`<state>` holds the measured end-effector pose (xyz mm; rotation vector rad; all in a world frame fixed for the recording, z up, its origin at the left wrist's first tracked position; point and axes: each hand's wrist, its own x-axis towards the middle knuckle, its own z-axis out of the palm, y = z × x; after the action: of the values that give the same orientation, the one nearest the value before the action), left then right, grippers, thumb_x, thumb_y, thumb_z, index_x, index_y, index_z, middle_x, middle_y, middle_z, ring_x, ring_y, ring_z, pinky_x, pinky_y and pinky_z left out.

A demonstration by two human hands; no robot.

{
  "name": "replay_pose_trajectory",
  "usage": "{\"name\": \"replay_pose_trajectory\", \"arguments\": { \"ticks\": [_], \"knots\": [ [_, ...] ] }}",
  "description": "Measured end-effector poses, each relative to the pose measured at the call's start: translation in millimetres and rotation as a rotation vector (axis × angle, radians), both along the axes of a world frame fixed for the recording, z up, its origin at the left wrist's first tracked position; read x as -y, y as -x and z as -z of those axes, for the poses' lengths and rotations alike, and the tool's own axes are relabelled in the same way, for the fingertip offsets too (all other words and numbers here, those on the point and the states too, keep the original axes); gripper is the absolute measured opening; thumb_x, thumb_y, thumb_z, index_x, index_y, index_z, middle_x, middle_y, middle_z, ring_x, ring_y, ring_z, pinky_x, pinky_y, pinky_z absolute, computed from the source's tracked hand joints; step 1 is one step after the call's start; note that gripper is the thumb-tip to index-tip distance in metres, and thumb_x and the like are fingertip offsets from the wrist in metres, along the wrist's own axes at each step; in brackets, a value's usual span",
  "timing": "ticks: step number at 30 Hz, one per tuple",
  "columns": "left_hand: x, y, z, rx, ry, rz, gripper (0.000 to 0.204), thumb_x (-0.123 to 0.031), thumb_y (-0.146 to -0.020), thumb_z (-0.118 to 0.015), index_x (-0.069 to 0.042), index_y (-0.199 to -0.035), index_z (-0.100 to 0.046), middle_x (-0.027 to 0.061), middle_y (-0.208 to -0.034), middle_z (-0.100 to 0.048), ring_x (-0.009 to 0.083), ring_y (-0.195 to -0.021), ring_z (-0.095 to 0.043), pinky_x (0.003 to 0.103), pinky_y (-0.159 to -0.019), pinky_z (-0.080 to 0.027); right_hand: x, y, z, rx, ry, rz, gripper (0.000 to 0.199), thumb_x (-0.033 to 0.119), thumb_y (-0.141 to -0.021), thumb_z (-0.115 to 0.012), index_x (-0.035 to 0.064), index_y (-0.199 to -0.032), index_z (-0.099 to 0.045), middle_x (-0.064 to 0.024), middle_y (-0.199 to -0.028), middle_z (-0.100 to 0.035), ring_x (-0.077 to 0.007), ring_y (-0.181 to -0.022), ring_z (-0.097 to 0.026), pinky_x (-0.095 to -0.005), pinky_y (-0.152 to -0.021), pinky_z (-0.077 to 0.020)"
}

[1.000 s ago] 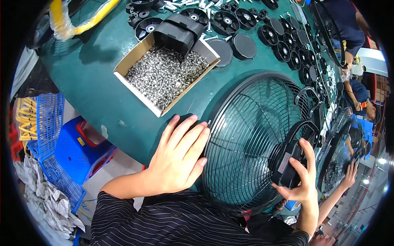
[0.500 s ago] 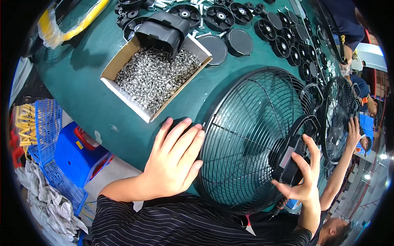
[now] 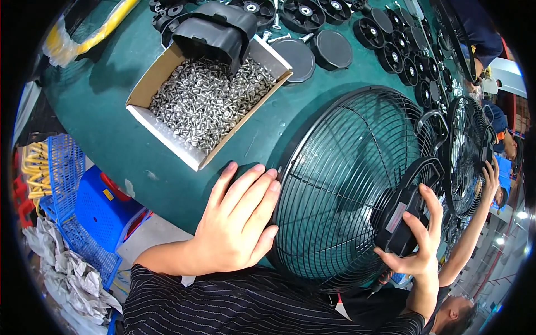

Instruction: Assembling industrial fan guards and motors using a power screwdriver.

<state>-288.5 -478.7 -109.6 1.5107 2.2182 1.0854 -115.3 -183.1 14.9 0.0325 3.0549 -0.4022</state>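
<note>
A round black wire fan guard [image 3: 329, 184] stands on the green table in front of me, domed side up, with a black housing [image 3: 399, 220] at its hub. My right hand [image 3: 421, 240] grips that housing, thumb on its near edge and fingers bent over its top and right side. Beside the guard's left rim lies my left hand [image 3: 237, 220], fingers stretched out and holding nothing; its fingertips are at the rim. A black loop handle [image 3: 435, 128] rises from the guard's far right part.
An open cardboard box [image 3: 167, 137] of small silver screws stands ahead, a black plastic cover [image 3: 215, 36] tipped into it. Black round knobs and wheels [image 3: 304, 14] crowd the far side. At right, another person's hand [image 3: 490, 178] touches a second fan [image 3: 466, 151]. Blue baskets [image 3: 97, 206] stand lower left.
The view has shifted slightly, so the box sits a little lower left and the fan a little farther right. Both my hands keep their places on and beside the fan.
</note>
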Motion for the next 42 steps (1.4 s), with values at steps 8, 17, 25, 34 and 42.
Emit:
{"name": "replay_pose_trajectory", "arguments": {
  "ticks": [8,17,25,34,42],
  "knots": [
    [-1,-1,0,-0.02,0.009,0.007,0.065,-0.02,-0.081,-0.06,0.013,-0.135,-0.046,0.031,-0.133,-0.053,0.0457,-0.126,-0.05,0.065,-0.107,-0.03,0,-1,1,0.005,-0.013,0.008,0.077,0.028,-0.048,-0.089,0.007,-0.115,-0.058,-0.0334,-0.138,-0.044,-0.0529,-0.123,-0.048,-0.0622,-0.097,-0.0404],
    [-2,-3,-4,-0.068,-0.007,0.002,0.062,-0.019,-0.082,-0.06,0.013,-0.133,-0.048,0.0297,-0.133,-0.054,0.0454,-0.125,-0.05,0.063,-0.108,-0.03,-8,-30,-3,-0.138,0.072,0.133,0.121,0.064,-0.063,-0.083,0.0064,-0.153,-0.026,-0.0355,-0.154,-0.024,-0.0495,-0.143,-0.027,-0.0605,-0.116,-0.016],
    [-10,-6,-21,0.125,-0.079,-0.094,0.058,-0.017,-0.091,-0.057,0.01,-0.14,-0.044,0.0264,-0.143,-0.047,0.0406,-0.135,-0.043,0.048,-0.116,-0.026,0,-171,57,-0.745,0.554,1.073,0.057,0.029,-0.103,-0.044,-0.0041,-0.148,-0.033,-0.0214,-0.152,-0.038,-0.0315,-0.144,-0.033,-0.0446,-0.119,-0.0224],
    [-60,-33,-8,0.711,-0.362,-0.138,0.056,-0.01,-0.101,-0.045,0.007,-0.151,-0.026,0.0183,-0.158,-0.028,0.0262,-0.146,-0.028,0.036,-0.119,-0.019,-3,-209,141,-0.952,0.923,0.989,0.068,0.046,-0.106,-0.027,-0.0036,-0.153,-0.023,-0.0195,-0.159,-0.026,-0.0283,-0.15,-0.02,-0.039,-0.122,-0.0104],
    [-84,-3,-7,0.761,-0.36,-0.229,0.051,-0.014,-0.098,-0.046,0.009,-0.144,-0.041,0.0174,-0.142,-0.051,0.0239,-0.127,-0.052,0.034,-0.11,-0.037,30,-219,136,-0.976,1.03,0.822,0.079,0.046,-0.104,-0.038,-0.0059,-0.155,-0.007,-0.0224,-0.162,-0.018,-0.0281,-0.151,-0.014,-0.0376,-0.12,-0.0112]
  ]
}}
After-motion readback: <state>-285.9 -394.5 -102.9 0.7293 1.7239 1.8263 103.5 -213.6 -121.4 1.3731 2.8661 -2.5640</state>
